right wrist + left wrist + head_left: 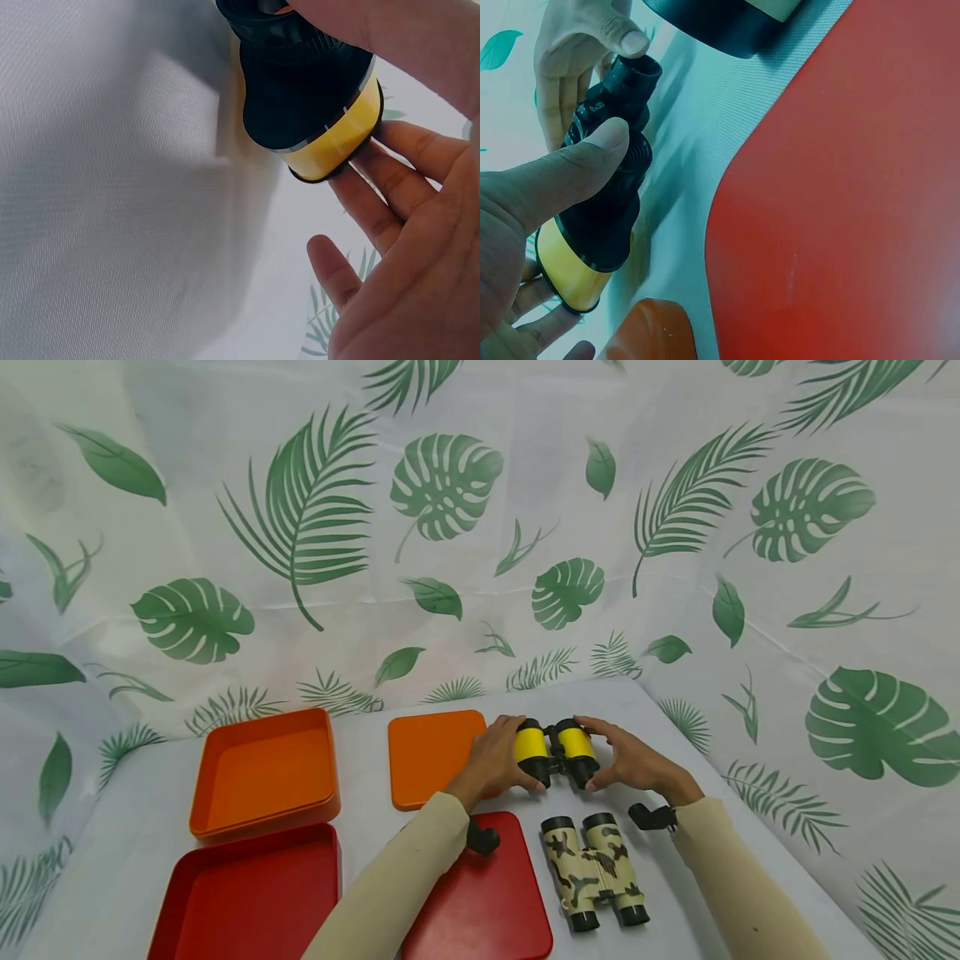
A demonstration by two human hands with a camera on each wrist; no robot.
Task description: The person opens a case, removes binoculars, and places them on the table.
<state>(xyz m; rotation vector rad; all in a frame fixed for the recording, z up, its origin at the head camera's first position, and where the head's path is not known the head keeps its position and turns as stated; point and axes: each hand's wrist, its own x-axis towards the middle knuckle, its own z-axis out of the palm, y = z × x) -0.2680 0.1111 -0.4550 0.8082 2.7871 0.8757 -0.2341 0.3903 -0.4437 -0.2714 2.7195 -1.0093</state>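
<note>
Yellow and black binoculars are held between both hands, at the back right of the white table. My left hand grips the left barrel, its thumb at the eyepiece end and its fingers around the far end. On the other barrel, my right hand has its thumb at the eyepiece and its fingertips at the wide end. The right wrist view shows those fingers touching the rim of the binoculars. Nearer to me lie camouflage binoculars, apart from both hands.
An orange lid lies partly behind the left hand. Beneath the left forearm is a red lid. An orange box and a red box stand at the left. Leaf-printed cloth hangs behind the table.
</note>
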